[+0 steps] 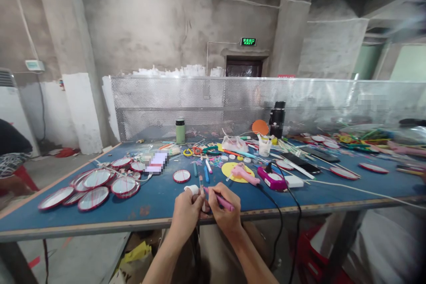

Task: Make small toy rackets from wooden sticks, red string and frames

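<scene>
Near the front edge of the table, my two hands are close together. My left hand (187, 208) is closed around a thin upright stick (201, 185) with a brownish tip. A white piece (192, 189) shows at its fingers; whether it is held or wrapped on a finger, I cannot tell. Pinched in my right hand (226, 207) is a pink pen-like tool (224, 202), slanting toward the stick. Whether its tip touches the stick is too small to see. Just beyond lie a blue marker (207, 175) and a round red-rimmed mirror (181, 176).
Red-rimmed mirrors (95, 197) pile up on the left, beside a phone (156, 162). A pink glue gun (244, 173) rests on a yellow disc (229, 168), with black cables trailing over the front edge. Bottles (180, 131) stand near the perforated metal screen (159, 102).
</scene>
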The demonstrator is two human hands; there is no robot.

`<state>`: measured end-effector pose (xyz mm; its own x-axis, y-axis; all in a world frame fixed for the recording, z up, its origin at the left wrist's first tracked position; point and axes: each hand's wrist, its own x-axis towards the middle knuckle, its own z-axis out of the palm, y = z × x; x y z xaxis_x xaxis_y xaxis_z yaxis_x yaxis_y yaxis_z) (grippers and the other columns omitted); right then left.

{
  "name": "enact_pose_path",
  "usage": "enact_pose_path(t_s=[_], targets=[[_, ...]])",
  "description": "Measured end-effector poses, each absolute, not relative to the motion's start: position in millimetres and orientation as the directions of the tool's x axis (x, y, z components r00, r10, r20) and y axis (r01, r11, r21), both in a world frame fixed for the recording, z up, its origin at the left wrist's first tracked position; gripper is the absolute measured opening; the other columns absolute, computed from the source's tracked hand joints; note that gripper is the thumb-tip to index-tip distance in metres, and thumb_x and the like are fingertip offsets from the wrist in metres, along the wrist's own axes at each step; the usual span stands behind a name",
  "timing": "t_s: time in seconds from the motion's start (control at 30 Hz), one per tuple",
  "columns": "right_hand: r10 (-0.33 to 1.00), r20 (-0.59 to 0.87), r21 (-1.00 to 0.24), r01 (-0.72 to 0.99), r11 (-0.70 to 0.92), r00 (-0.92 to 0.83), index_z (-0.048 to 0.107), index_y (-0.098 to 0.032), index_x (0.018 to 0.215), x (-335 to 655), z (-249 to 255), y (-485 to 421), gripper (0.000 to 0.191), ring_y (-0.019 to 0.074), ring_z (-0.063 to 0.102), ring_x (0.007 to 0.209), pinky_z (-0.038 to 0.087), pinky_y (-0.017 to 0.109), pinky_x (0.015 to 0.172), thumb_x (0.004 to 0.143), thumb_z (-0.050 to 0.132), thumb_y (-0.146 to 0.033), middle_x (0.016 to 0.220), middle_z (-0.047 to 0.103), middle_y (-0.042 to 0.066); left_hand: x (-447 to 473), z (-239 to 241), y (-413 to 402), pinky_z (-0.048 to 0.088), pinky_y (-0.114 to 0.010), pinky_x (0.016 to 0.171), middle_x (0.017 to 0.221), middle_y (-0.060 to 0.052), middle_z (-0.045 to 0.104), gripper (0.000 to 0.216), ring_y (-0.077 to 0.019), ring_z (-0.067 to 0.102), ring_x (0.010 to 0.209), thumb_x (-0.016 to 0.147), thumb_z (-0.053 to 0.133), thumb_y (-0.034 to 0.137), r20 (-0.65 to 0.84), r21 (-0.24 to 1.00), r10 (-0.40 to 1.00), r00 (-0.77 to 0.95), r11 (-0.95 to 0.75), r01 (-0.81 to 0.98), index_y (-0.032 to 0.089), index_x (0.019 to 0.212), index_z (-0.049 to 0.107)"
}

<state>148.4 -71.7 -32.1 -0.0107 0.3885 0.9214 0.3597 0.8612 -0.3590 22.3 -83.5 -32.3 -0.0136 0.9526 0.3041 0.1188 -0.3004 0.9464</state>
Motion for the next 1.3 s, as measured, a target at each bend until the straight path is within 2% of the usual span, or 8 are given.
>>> enact_pose_path(t_s=[0.33, 0.53, 0.97, 1.3], targets=[[0.403, 0.915, -0.375, 0.337, 0.864, -0.014, 0.061, -0.018, 0.076, 148.1, -32.1, -71.7, 0.016, 0.0106, 0.054, 0.055, 0.044, 0.022, 0.057, 0.09, 0.055, -0.013, 0.065, 0.057, -0.001, 21.1, -34.4, -83.0, 0.054, -0.026, 0.045, 0.057, 0.002, 0.059, 0.034, -0.0153, 0.06, 0.048, 0.081, 0.057, 0.05, 0.326, 0.936, 0.945, -0.008, -0.321, 0.142, 0.018, 0.071, 0.055], [0.401, 0.916, -0.377, 0.338, 0.863, -0.002, 0.062, -0.017, 0.078, 148.7, -34.0, -69.8, 0.014, 0.0111, 0.053, 0.056, 0.042, 0.024, 0.058, 0.089, 0.056, -0.013, 0.065, 0.057, -0.001, 22.9, -35.7, -81.0, 0.056, -0.029, 0.047, 0.06, 0.002, 0.059, 0.033, -0.0167, 0.061, 0.051, 0.079, 0.057, 0.051, 0.306, 0.944, 0.952, -0.01, -0.302, 0.132, 0.018, 0.077, 0.055], [0.384, 0.923, -0.36, 0.289, 0.887, -0.03, 0.063, -0.017, 0.079, 146.9, -30.7, -71.4, 0.013, 0.0108, 0.055, 0.057, 0.044, 0.023, 0.057, 0.089, 0.057, -0.011, 0.065, 0.058, -0.001, 19.1, -36.5, -79.6, 0.037, -0.019, 0.044, 0.049, 0.005, 0.05, 0.033, -0.0126, 0.053, 0.046, 0.083, 0.054, 0.046, 0.384, 0.894, 0.922, -0.047, -0.359, 0.27, 0.021, 0.062, 0.05], [0.393, 0.919, -0.367, 0.29, 0.884, -0.034, 0.062, -0.018, 0.077, 147.2, -30.9, -71.5, 0.014, 0.0107, 0.053, 0.055, 0.043, 0.023, 0.056, 0.087, 0.058, -0.011, 0.064, 0.056, -0.001, 19.2, -37.5, -79.8, 0.036, -0.019, 0.045, 0.05, 0.005, 0.05, 0.031, -0.0119, 0.051, 0.047, 0.084, 0.053, 0.043, 0.402, 0.876, 0.914, -0.059, -0.365, 0.316, 0.021, 0.064, 0.05]])
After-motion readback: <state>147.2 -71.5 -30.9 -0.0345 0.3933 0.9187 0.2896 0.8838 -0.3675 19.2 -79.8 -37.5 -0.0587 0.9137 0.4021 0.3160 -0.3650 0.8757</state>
